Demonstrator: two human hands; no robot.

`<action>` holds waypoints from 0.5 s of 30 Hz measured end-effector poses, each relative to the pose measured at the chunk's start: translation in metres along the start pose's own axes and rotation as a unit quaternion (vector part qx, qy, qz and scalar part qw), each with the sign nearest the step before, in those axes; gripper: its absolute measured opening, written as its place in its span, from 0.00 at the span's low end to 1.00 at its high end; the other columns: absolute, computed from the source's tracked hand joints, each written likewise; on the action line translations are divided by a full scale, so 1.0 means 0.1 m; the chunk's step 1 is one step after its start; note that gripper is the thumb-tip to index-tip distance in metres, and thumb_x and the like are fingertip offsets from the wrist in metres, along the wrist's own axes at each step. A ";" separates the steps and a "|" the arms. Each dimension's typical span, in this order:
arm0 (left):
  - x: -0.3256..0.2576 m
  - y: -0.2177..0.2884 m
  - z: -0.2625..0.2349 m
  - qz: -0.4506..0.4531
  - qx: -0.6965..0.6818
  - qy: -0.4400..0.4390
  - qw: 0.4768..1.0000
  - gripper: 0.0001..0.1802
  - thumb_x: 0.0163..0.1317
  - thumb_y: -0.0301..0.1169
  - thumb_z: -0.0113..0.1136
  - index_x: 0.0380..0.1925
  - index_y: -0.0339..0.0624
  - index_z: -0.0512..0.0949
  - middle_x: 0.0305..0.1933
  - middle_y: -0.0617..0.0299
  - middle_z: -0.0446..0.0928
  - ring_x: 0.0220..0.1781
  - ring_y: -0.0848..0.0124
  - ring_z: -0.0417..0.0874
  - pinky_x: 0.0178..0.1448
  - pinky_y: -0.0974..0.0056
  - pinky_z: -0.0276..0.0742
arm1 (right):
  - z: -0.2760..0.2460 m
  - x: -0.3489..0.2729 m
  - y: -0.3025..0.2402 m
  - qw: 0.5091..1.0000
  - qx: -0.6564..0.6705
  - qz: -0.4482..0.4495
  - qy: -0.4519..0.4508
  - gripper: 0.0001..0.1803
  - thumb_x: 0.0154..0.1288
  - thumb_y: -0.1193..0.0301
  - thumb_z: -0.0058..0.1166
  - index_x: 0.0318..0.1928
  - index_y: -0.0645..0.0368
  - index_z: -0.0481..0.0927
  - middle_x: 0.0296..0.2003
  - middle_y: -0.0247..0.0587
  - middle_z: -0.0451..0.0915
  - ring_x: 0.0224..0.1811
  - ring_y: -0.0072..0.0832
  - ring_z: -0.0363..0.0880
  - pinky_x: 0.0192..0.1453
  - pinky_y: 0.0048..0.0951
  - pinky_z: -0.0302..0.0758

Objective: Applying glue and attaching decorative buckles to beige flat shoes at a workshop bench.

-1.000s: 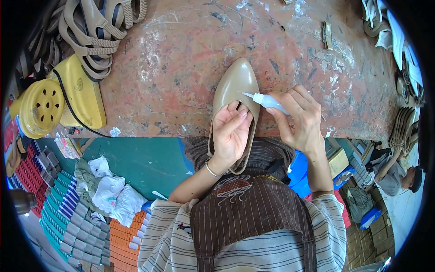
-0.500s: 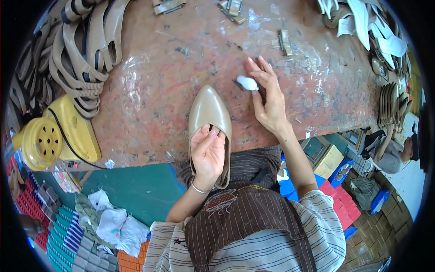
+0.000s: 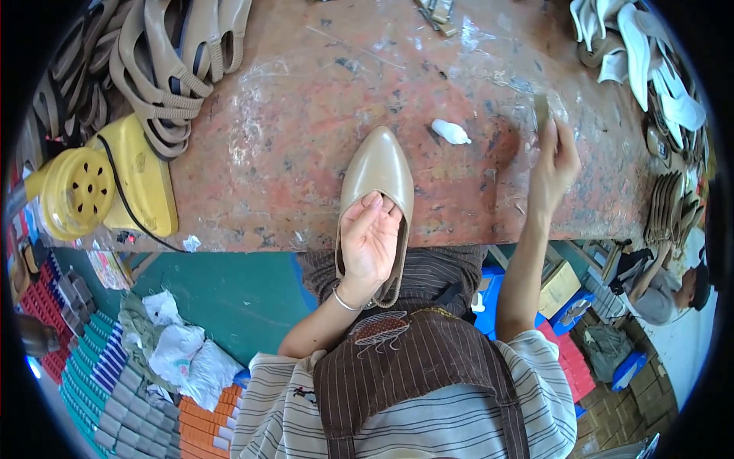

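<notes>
A shiny beige pointed-toe slingback shoe (image 3: 377, 164) is held over the table's front edge, toe pointing away from me. My left hand (image 3: 372, 239) has its fingertips inside the shoe's opening, curled with the thumb pressed against them, holding it. The thin heel strap hangs toward my apron. Off to the right, my right hand (image 3: 556, 164) pinches a small olive-tan strip (image 3: 542, 111) between thumb and fingers, just above the tabletop. Between the shoe and that hand a small white squeeze bottle (image 3: 450, 131) lies on its side, untouched.
Beige strappy shoe uppers (image 3: 157, 76) are heaped at the left, behind a yellow lamp-like device (image 3: 141, 180) with a black cord. More tan strips (image 3: 437, 15) lie at the far side. White shoe pieces (image 3: 634, 53) and stacked tan parts (image 3: 669, 206) sit at the right. Another person (image 3: 661, 287) works beyond.
My right hand has let go of the white bottle, moved right and taken hold of a tan strip from the table. My left hand still holds the shoe. The whole view has shifted.
</notes>
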State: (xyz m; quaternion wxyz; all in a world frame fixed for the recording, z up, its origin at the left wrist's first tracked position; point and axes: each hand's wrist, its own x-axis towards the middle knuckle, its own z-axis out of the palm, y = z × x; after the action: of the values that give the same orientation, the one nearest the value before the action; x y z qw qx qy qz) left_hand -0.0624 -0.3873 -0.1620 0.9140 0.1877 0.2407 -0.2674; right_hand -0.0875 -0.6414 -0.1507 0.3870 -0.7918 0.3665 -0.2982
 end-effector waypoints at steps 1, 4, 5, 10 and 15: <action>0.00 -0.01 0.06 0.002 0.004 0.005 1.000 0.07 0.66 0.21 0.51 0.36 0.35 0.79 0.34 0.64 0.77 0.44 0.73 0.76 0.63 0.61 0.68 | -0.13 -0.13 -0.17 0.998 0.024 0.052 -0.038 0.09 0.66 0.75 0.55 0.43 0.65 0.82 0.34 0.36 0.81 0.30 0.19 0.73 0.36 0.22 0.70; 0.01 -0.01 0.08 -0.007 0.004 0.012 1.000 0.07 0.66 0.21 0.51 0.37 0.34 0.79 0.36 0.63 0.78 0.43 0.73 0.75 0.62 0.62 0.69 | -0.10 -0.64 -0.60 0.970 0.158 0.108 -0.147 0.08 0.63 0.79 0.58 0.42 0.65 0.83 0.33 0.36 0.81 0.33 0.18 0.76 0.39 0.21 0.75; 0.01 0.00 0.01 -0.009 -0.011 -0.012 1.000 0.07 0.67 0.22 0.50 0.38 0.33 0.78 0.40 0.59 0.79 0.47 0.71 0.77 0.63 0.60 0.70 | 0.01 -0.74 -0.75 0.949 0.187 0.138 -0.212 0.08 0.61 0.80 0.59 0.42 0.65 0.84 0.32 0.35 0.80 0.34 0.18 0.77 0.39 0.21 0.76; 0.03 -0.02 0.01 0.002 -0.003 -0.015 1.000 0.11 0.68 0.24 0.48 0.47 0.30 0.74 0.51 0.53 0.76 0.56 0.64 0.75 0.67 0.56 0.68 | 0.55 -0.89 -0.82 0.942 0.161 0.090 -0.280 0.09 0.56 0.81 0.62 0.38 0.60 0.87 0.30 0.35 0.77 0.32 0.20 0.77 0.33 0.21 0.75; 0.04 -0.01 0.02 -0.004 0.012 -0.014 1.000 0.16 0.68 0.25 0.46 0.53 0.28 0.70 0.58 0.50 0.73 0.62 0.61 0.72 0.68 0.55 0.67 | 0.67 -0.87 -0.89 0.962 0.068 -0.007 -0.263 0.09 0.53 0.81 0.63 0.36 0.58 0.87 0.29 0.37 0.76 0.29 0.23 0.76 0.30 0.23 0.73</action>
State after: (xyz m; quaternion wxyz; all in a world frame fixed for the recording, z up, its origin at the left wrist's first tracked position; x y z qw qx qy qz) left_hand -0.0596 -0.3908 -0.1624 0.9139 0.1936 0.2252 -0.2768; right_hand -0.0538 -0.5061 -0.1287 0.5207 -0.8168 0.2245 -0.1064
